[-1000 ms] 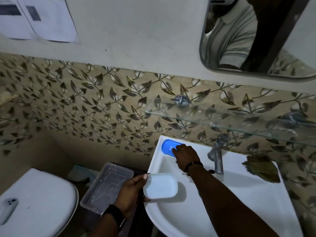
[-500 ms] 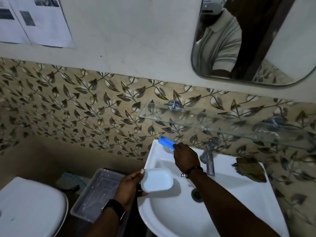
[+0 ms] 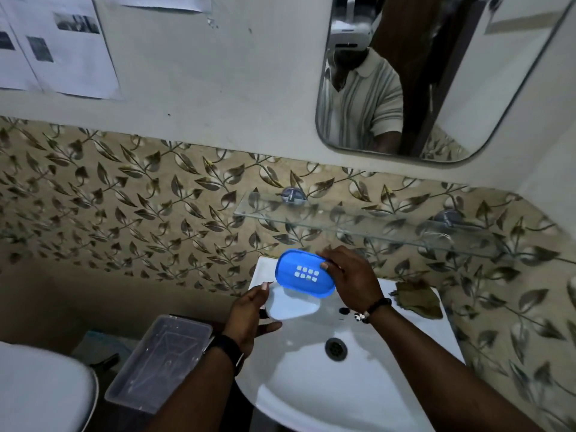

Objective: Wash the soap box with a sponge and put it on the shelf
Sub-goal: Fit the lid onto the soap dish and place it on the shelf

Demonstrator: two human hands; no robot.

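"Fingers [image 3: 330, 256] of the right hand [image 3: 352, 282]: how did they sit?"

"Pinched on an end. Over the white ceramic sink [image 3: 311, 385], below the clear glass wall shelf [image 3: 358, 219], the left hand [image 3: 249, 310] curled round the white oval plastic base [image 3: 293, 304] of the soap box. The right hand nipped the blue perforated plastic tray [image 3: 304, 275], tilted just above that base."

"Handling?"

"Judged light, rigid and slick once wet. Hold the rims, not the flat faces. An olive-brown pad [image 3: 417, 299], possibly the sponge, lay on the sink's ledge."
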